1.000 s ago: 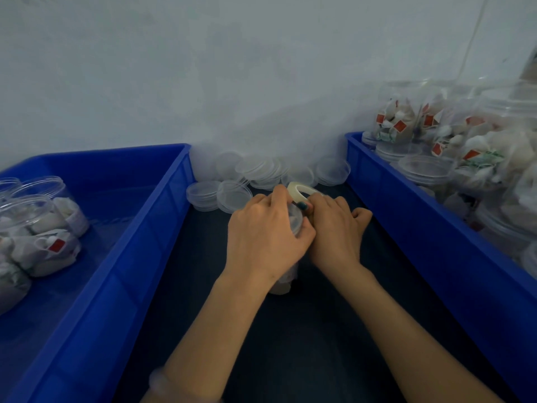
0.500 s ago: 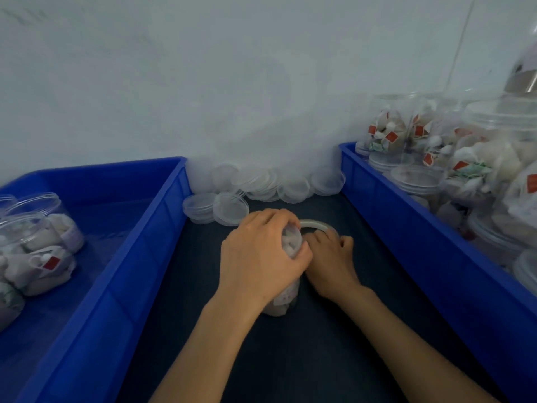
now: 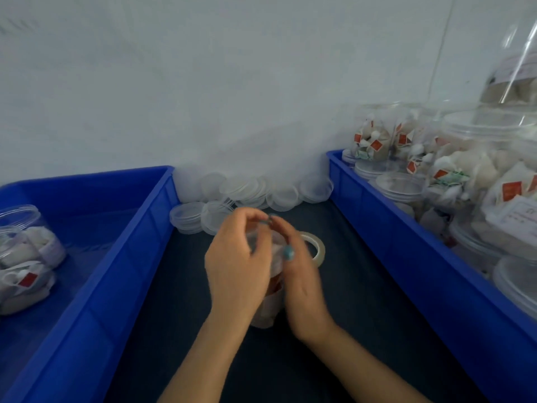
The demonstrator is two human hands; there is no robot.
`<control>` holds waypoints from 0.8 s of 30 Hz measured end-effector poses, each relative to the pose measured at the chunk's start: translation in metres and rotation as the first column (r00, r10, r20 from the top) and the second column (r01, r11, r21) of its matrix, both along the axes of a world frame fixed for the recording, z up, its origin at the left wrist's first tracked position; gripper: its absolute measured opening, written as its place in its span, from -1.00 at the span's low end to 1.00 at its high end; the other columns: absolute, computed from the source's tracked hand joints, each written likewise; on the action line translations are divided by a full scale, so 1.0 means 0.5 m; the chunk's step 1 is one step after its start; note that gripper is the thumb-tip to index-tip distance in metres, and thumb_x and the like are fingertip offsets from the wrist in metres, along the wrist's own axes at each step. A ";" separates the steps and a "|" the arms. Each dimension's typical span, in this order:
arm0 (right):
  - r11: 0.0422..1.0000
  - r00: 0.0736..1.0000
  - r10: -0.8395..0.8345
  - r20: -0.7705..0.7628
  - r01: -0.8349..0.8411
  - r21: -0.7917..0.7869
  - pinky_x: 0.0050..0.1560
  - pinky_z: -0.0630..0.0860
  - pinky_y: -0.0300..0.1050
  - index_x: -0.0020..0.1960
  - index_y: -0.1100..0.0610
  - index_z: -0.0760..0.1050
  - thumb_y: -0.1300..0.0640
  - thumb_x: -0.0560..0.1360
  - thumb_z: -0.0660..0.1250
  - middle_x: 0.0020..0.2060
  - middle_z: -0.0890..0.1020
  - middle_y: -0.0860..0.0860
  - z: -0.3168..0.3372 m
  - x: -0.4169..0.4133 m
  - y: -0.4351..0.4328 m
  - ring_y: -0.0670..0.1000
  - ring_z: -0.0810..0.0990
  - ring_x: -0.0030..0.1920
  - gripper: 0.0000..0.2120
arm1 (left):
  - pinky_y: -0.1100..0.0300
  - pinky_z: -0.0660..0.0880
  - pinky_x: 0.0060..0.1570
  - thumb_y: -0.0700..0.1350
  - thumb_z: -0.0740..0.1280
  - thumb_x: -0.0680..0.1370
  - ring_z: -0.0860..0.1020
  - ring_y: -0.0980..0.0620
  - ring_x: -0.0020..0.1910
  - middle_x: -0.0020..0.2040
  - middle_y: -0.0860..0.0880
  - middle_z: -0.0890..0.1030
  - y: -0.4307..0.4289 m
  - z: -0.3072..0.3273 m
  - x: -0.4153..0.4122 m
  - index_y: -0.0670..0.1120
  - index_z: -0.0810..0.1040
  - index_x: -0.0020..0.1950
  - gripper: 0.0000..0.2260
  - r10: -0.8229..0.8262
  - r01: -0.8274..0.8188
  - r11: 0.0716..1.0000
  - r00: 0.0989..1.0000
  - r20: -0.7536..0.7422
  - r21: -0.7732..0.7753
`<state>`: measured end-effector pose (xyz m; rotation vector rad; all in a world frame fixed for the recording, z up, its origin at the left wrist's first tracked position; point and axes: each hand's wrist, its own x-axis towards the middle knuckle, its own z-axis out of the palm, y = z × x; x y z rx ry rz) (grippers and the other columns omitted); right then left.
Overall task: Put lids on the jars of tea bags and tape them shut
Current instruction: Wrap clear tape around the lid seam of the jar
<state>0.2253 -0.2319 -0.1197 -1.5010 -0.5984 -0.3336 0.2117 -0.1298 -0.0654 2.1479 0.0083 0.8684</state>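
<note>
Seeing jar [image 3: 267, 312] upright on bench [image 3: 363, 315] between both hands, tape roll [image 3: 316, 248] just behind. Reading left grip [image 3: 238, 266] as wrapped round jar's top; failing to tell right grip [image 3: 300, 280] state through blur. Judging light, thin, slick plastic: holding mid-wall, squeezing gently.

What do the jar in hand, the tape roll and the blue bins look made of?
The jar: clear thin plastic, probably; tea bags show through its wall. The tape roll: translucent whitish glossy film, blurred, so type uncertain. The blue bins: opaque moulded plastic, smooth with slight sheen.
</note>
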 end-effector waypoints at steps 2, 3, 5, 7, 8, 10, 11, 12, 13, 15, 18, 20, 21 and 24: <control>1.000 1.000 0.017 -0.002 -0.017 -0.023 0.33 0.48 -0.04 0.55 0.00 0.21 -0.29 0.60 0.19 0.38 0.50 -0.07 -0.001 -0.020 0.021 0.02 0.51 0.38 -0.38 | 0.41 0.48 -0.04 -0.02 0.17 0.64 0.60 0.23 0.05 0.02 0.22 0.61 0.014 -0.032 -0.014 0.08 0.54 0.12 -0.83 -0.093 0.116 0.968 0.989 0.114 -0.222; 1.000 1.000 0.020 -0.017 -0.021 -0.020 0.31 0.48 -0.05 0.54 0.00 0.20 -0.29 0.59 0.23 0.36 0.51 -0.08 -0.002 -0.020 0.023 0.02 0.52 0.36 -0.36 | 0.44 0.48 -0.04 -0.02 0.17 0.65 0.60 0.23 0.07 0.06 0.23 0.62 0.019 -0.049 -0.021 0.07 0.53 0.15 -0.82 -0.136 0.167 0.933 0.984 0.119 -0.320; 0.999 0.999 0.028 -0.041 -0.029 -0.027 0.29 0.49 -0.09 0.52 -0.02 0.20 -0.22 0.55 0.33 0.33 0.51 -0.14 -0.002 -0.014 0.017 -0.01 0.52 0.34 -0.35 | 0.42 0.52 -0.06 0.18 0.11 0.68 0.62 0.23 0.07 0.09 0.23 0.64 0.024 -0.078 -0.031 0.09 0.53 0.23 -0.70 -0.208 0.203 0.829 0.977 0.050 -0.521; 0.998 0.998 0.031 -0.048 -0.034 -0.058 0.32 0.45 -0.18 0.52 -0.05 0.18 -0.18 0.48 0.44 0.34 0.48 -0.22 -0.001 -0.011 0.011 -0.07 0.49 0.37 -0.27 | 0.24 0.55 0.06 0.45 0.02 0.56 0.64 0.18 0.09 0.09 0.15 0.69 0.029 -0.092 -0.029 0.12 0.59 0.23 -0.43 -0.254 0.128 0.719 0.963 -0.086 -0.684; 0.996 0.998 0.024 -0.051 -0.028 -0.081 0.32 0.43 -0.23 0.53 -0.05 0.16 -0.16 0.44 0.49 0.35 0.46 -0.25 -0.002 -0.009 0.010 -0.10 0.47 0.39 -0.21 | 0.15 0.53 0.10 0.50 0.01 0.52 0.65 0.15 0.08 0.07 0.10 0.71 0.034 -0.094 -0.023 0.12 0.63 0.19 -0.37 -0.262 0.079 0.684 0.954 -0.144 -0.725; 0.992 0.997 0.017 -0.071 -0.026 -0.122 0.35 0.42 -0.24 0.55 -0.03 0.14 -0.12 0.38 0.56 0.37 0.45 -0.27 -0.007 -0.004 0.011 -0.12 0.45 0.41 -0.10 | 0.12 0.51 0.02 0.36 0.03 0.60 0.68 0.13 -0.01 -0.02 0.06 0.74 0.042 -0.091 -0.017 0.14 0.72 0.00 -0.47 -0.284 0.006 0.625 0.933 -0.221 -0.781; 0.990 0.996 0.022 -0.081 -0.033 -0.134 0.36 0.43 -0.20 0.55 -0.04 0.12 -0.12 0.36 0.58 0.37 0.45 -0.27 -0.009 -0.001 0.011 -0.14 0.45 0.41 -0.07 | 0.14 0.51 -0.03 0.24 0.05 0.66 0.69 0.13 -0.05 -0.07 0.07 0.74 0.044 -0.086 -0.015 0.18 0.74 -0.08 -0.53 -0.312 -0.013 0.607 0.916 -0.253 -0.795; 0.987 0.996 0.021 -0.091 -0.035 -0.156 0.36 0.45 -0.17 0.55 -0.09 0.11 -0.14 0.34 0.59 0.36 0.46 -0.28 -0.009 0.001 0.009 -0.16 0.45 0.40 -0.04 | 0.16 0.51 -0.07 0.14 0.07 0.68 0.69 0.11 -0.07 -0.10 0.08 0.74 0.045 -0.084 -0.013 0.20 0.74 -0.13 -0.56 -0.336 -0.031 0.604 0.896 -0.289 -0.797; 0.982 0.995 0.013 -0.103 -0.032 -0.184 0.35 0.48 -0.14 0.54 -0.16 0.10 -0.19 0.31 0.59 0.35 0.46 -0.30 -0.005 0.002 0.007 -0.19 0.46 0.38 -0.03 | 0.15 0.51 -0.07 0.09 0.08 0.69 0.69 0.07 -0.05 -0.11 0.08 0.74 0.047 -0.083 -0.010 0.17 0.74 -0.11 -0.57 -0.347 -0.050 0.601 0.883 -0.317 -0.797; 0.970 0.992 -0.012 -0.129 -0.020 -0.242 0.32 0.50 -0.11 0.51 -0.26 0.10 -0.29 0.26 0.57 0.32 0.48 -0.33 0.006 0.002 0.001 -0.25 0.47 0.34 -0.02 | 0.13 0.52 -0.04 0.09 0.09 0.69 0.65 0.04 0.03 -0.12 0.09 0.74 0.052 -0.088 -0.009 0.12 0.69 -0.02 -0.63 -0.339 -0.076 0.598 0.878 -0.338 -0.798; 0.932 0.988 -0.073 -0.134 0.019 -0.361 0.29 0.53 -0.10 0.51 -0.29 0.10 -0.37 0.22 0.52 0.26 0.51 -0.35 0.035 0.004 -0.013 -0.29 0.49 0.29 -0.02 | 0.10 0.52 0.01 0.12 0.08 0.70 0.62 0.07 0.05 -0.06 0.05 0.73 0.056 -0.093 -0.008 0.15 0.65 0.00 -0.66 -0.315 -0.086 0.630 0.880 -0.356 -0.772; 0.886 0.984 -0.127 -0.127 0.055 -0.461 0.29 0.52 -0.11 0.52 -0.27 0.09 -0.36 0.23 0.53 0.25 0.52 -0.33 0.066 0.000 -0.022 -0.26 0.49 0.27 0.00 | 0.04 0.51 0.16 0.12 0.08 0.71 0.60 0.07 0.08 0.04 0.02 0.69 0.054 -0.092 0.001 0.15 0.63 0.03 -0.68 -0.319 -0.075 0.661 0.872 -0.370 -0.747; 0.858 0.983 -0.158 -0.097 0.088 -0.506 0.30 0.50 -0.12 0.54 -0.25 0.08 -0.36 0.22 0.54 0.25 0.51 -0.32 0.086 -0.008 -0.025 -0.24 0.49 0.27 0.04 | 0.01 0.49 0.23 0.08 0.10 0.72 0.59 0.06 0.08 0.08 0.01 0.67 0.054 -0.092 0.006 0.12 0.61 0.04 -0.71 -0.312 -0.082 0.704 0.857 -0.411 -0.705; 0.846 0.963 -0.269 0.011 0.242 -0.475 0.27 0.51 -0.12 0.52 -0.32 0.05 -0.52 0.09 0.46 0.25 0.50 -0.37 0.168 -0.040 -0.044 -0.29 0.48 0.23 0.11 | 0.10 0.48 0.25 0.04 0.09 0.73 0.61 0.15 0.02 0.03 0.05 0.70 0.053 -0.096 0.009 0.05 0.61 0.02 -0.69 -0.301 -0.057 0.785 0.835 -0.460 -0.617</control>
